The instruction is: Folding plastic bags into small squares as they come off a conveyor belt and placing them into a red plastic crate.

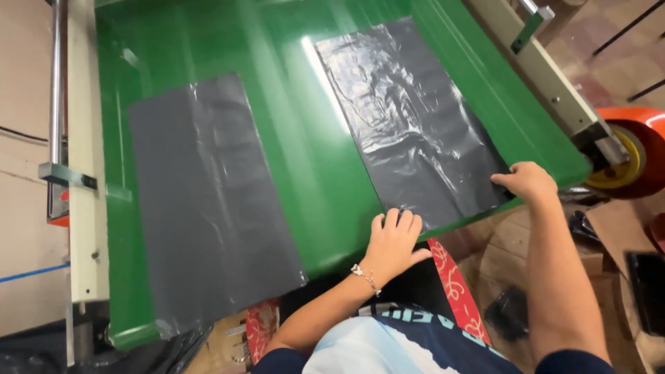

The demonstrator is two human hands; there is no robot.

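A grey bag lies flat on the left of the green belt, untouched. The left hand rests open, fingers spread flat on the near edge of the right black bag. The right hand pinches that bag's near right corner, fingers curled.

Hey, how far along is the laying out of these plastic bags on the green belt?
One grey plastic bag already lies flat on the green belt, untouched. The second black bag is in hand: the left hand presses its near edge, and the right hand holds its corner. It is still wrinkled, so smoothing it appears to be what remains.
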